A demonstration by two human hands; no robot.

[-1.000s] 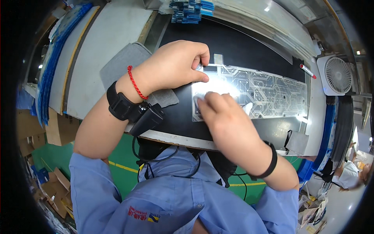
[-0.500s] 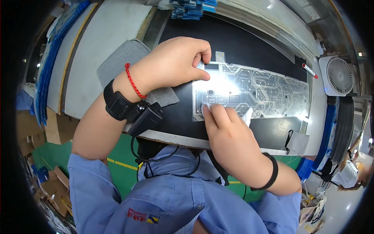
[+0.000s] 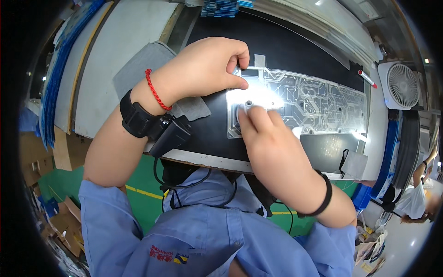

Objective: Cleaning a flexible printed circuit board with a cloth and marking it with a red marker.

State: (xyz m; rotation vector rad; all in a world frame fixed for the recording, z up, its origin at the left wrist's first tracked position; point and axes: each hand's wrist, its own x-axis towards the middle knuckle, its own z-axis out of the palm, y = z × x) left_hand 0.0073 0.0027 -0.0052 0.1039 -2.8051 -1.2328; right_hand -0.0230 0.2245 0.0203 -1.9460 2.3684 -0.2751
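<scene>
A clear membrane circuit sheet point(image 3: 323, 104) with fine silvery traces lies flat on the black work surface point(image 3: 217, 131), its left part bright with glare. My left hand point(image 3: 221, 64) is at the sheet's far left corner, thumb on its top face and fingers curled at the far edge. My right hand point(image 3: 270, 134) is closed over a white cloth point(image 3: 296, 132) and presses it onto the left part of the sheet. Bits of the cloth show beside the fingertips and beyond the little finger; the rest is hidden under the hand.
Left of the sheet lies a grey cloth point(image 3: 143, 67). At the right are a red-capped marker point(image 3: 368, 79), a white fan point(image 3: 400, 85) and a small grey cloth point(image 3: 354, 165). Blue-edged stacks point(image 3: 221, 8) stand at the back. A cabled black device point(image 3: 173, 136) sits at my left wrist.
My right hand has moved away from me across the sheet with the cloth, nearer my left thumb. My left hand keeps its place at the corner. The sheet appears slightly higher in view.
</scene>
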